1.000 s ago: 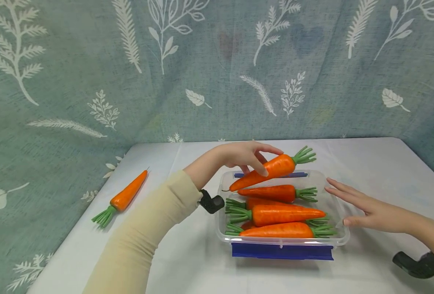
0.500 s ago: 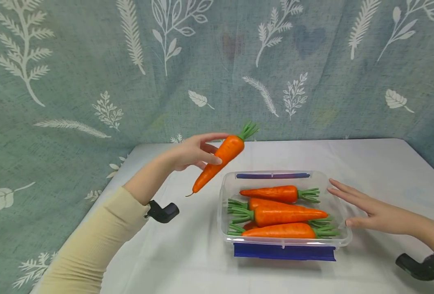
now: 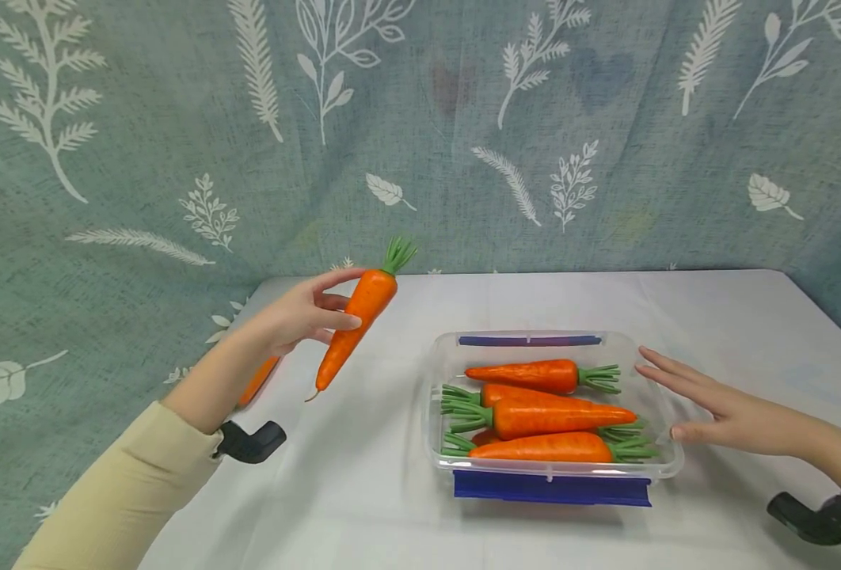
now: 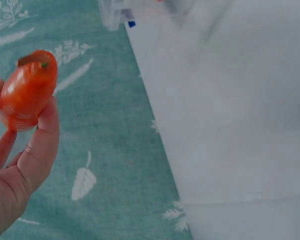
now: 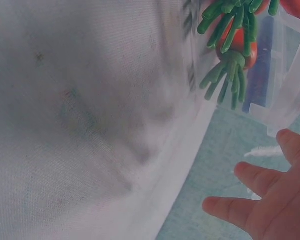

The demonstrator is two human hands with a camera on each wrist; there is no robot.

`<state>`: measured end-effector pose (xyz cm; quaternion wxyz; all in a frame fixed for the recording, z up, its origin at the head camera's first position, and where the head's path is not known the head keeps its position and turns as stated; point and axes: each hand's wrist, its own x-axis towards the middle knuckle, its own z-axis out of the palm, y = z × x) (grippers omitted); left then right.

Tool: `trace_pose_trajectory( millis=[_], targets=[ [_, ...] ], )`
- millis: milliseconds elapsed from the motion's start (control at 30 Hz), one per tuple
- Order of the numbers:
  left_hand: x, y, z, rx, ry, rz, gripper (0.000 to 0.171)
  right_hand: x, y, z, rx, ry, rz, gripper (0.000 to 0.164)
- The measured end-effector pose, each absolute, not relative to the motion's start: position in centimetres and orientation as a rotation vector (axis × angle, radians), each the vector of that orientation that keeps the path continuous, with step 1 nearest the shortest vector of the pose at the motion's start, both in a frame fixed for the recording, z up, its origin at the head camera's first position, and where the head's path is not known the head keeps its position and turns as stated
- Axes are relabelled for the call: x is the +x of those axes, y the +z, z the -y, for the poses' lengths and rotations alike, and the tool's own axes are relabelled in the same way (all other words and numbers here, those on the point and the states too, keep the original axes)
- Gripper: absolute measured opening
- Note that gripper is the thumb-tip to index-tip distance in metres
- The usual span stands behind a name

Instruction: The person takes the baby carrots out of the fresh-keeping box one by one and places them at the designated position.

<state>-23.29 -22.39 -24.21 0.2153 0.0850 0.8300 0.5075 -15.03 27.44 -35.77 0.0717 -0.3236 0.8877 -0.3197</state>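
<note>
My left hand (image 3: 305,315) pinches an orange carrot (image 3: 358,326) in the air, left of the container. Its green top points up and its thin tip down. The left wrist view shows the same carrot (image 4: 29,92) nearly end-on between thumb and fingers. To the right stands a clear plastic container (image 3: 435,372) with blue clips, several carrots (image 3: 556,416) lying inside. My right hand (image 3: 730,408) is at the container's right side, fingers spread and fingertips at the rim. Green carrot tops (image 5: 233,70) show near this hand (image 5: 275,190) in the right wrist view.
Another carrot (image 3: 256,383) lies on the white table (image 3: 363,491) at the left, mostly hidden behind my left forearm. A blue clip flap (image 3: 552,488) hangs out at the container's front. Behind the table hangs a green leaf-patterned cloth (image 3: 420,119).
My left hand has carried the carrot from above the container leftward, and the carrot has tilted more upright. The forearm now covers most of the table carrot. My right hand has stayed put.
</note>
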Motion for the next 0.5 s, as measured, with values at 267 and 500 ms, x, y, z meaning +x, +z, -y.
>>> trace_pose_trajectory(
  millis=[267,500],
  targets=[
    [-23.2,-26.0,25.5,0.152,1.382,-2.367,0.076,-15.0,-35.8,-27.4,-0.960,-0.949,-2.675,0.074],
    [-23.8,-28.2,27.6,-0.001,1.360,-2.413,0.081,-15.1,-35.9,-27.5,-0.969,-0.945,-2.671,0.075]
  ],
)
